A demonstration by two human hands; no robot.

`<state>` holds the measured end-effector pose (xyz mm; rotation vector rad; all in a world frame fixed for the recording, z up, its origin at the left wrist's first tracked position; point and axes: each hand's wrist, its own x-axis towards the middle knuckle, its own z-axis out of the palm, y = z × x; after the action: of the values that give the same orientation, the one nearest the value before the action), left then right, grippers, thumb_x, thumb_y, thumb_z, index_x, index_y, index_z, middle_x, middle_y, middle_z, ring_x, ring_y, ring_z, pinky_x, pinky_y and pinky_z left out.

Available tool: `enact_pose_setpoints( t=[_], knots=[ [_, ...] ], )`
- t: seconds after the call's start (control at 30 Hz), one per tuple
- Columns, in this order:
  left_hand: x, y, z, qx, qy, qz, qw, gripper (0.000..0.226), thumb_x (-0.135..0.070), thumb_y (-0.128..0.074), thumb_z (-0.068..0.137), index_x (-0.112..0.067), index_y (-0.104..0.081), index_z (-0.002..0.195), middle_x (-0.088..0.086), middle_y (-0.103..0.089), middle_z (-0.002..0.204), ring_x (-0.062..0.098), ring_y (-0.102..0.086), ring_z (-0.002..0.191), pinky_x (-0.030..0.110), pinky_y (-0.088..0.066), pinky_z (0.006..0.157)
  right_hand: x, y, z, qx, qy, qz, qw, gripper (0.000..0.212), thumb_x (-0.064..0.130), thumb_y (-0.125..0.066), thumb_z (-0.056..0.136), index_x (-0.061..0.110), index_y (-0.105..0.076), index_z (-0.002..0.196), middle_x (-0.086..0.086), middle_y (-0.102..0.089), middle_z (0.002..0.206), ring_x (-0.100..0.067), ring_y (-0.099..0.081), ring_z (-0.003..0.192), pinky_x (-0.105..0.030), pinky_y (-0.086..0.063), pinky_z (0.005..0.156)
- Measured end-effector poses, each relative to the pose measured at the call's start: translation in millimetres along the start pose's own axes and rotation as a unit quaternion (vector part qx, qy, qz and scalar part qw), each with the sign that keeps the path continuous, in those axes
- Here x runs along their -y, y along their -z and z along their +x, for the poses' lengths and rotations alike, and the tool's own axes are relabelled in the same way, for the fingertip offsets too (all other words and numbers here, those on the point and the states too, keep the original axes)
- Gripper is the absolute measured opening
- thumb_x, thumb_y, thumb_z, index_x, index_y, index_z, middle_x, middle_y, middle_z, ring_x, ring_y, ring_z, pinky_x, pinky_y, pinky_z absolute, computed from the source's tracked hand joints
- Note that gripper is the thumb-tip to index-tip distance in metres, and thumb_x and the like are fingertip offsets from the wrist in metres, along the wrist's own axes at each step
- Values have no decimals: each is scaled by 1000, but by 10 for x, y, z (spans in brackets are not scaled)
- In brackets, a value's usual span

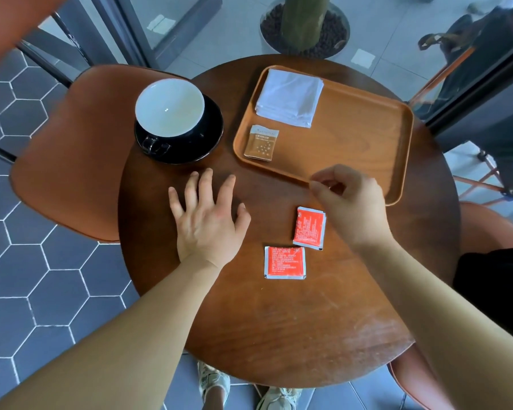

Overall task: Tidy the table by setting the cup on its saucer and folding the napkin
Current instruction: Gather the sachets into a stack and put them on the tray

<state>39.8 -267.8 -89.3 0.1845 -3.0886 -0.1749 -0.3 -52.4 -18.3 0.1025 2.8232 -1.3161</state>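
Observation:
A black cup with a white inside stands upright on its black saucer at the table's far left, handle toward me. A white napkin, folded into a flat square, lies in the far left corner of the wooden tray. My left hand hovers flat over the table just below the saucer, fingers spread, holding nothing. My right hand is above the tray's near edge, its fingers loosely curled with thumb and forefinger close together; nothing shows between them.
A brown sachet lies in the tray below the napkin. Two red packets rest on the round wooden table near me. Orange chairs stand left and right. A planter sits beyond the table.

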Motion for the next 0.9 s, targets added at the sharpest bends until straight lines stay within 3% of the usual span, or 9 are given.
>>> enact_pose_setpoints(
  t=[0.1, 0.2, 0.33, 0.47, 0.63, 0.73, 0.83, 0.9],
  knots=[
    [7, 59, -41, -12, -5, -34, 999, 47, -42, -47, 97, -20, -56, 138, 16, -48, 149, 36, -39, 144, 64, -22, 119, -161, 83, -296, 21, 73, -71, 995, 10, 8, -72, 85, 17, -74, 90, 7, -69, 86, -7, -59, 68, -18, -46, 64],
    [-43, 151, -188, -54, -92, -118, 987, 34, -32, -56, 96, -12, -69, 120, 13, -63, 127, 31, -53, 128, 58, -40, 110, -312, 129, -467, 61, 106, -126, 985, 19, 6, -70, 88, 14, -74, 105, 2, -69, 109, -21, -64, 86, -37, -54, 70],
    [-287, 323, -458, 24, -211, -144, 967, 57, -57, -58, 90, -12, -67, 124, 7, -67, 117, 26, -59, 114, 47, -49, 99, -381, 82, -530, 104, 104, -182, 972, 40, 16, -68, 92, 24, -64, 131, 4, -59, 136, -26, -55, 114, -41, -54, 81],
    [-477, 366, -497, 114, -221, -71, 966, 71, -62, -71, 79, -17, -62, 133, 5, -59, 121, 24, -55, 112, 45, -43, 97, -391, 5, -514, 97, 91, -190, 973, 48, 22, -73, 88, 23, -60, 134, 1, -55, 129, -25, -54, 116, -39, -54, 77],
    [-561, 386, -460, 106, -203, -66, 971, 58, -56, -76, 78, -20, -67, 122, 4, -59, 110, 23, -52, 103, 41, -41, 89, -426, -3, -422, 84, 24, -184, 979, 62, 21, -83, 74, 19, -60, 131, -5, -55, 116, -28, -55, 112, -37, -51, 82],
    [-568, 394, -475, 85, -184, -85, 976, 45, -45, -83, 77, -17, -70, 110, 6, -61, 105, 24, -54, 99, 42, -44, 84, -420, 42, -466, 44, 28, -163, 985, 43, 15, -80, 74, 17, -67, 115, -2, -59, 104, -28, -59, 99, -34, -49, 74],
    [-522, 357, -515, 8, -193, -123, 973, 26, -28, -85, 79, -14, -74, 98, 6, -63, 95, 24, -57, 88, 40, -45, 74, -398, 126, -532, -13, 51, -103, 993, 16, 9, -74, 78, 15, -69, 92, 2, -58, 88, -25, -59, 79, -35, -48, 63],
    [-470, 327, -538, -42, -218, -137, 965, 17, -18, -80, 83, -14, -74, 98, 6, -63, 94, 25, -56, 88, 41, -45, 74, -403, 193, -592, -20, 64, -89, 994, 16, 3, -72, 77, 15, -69, 86, 3, -57, 89, -24, -58, 80, -37, -51, 64]
  ],
)
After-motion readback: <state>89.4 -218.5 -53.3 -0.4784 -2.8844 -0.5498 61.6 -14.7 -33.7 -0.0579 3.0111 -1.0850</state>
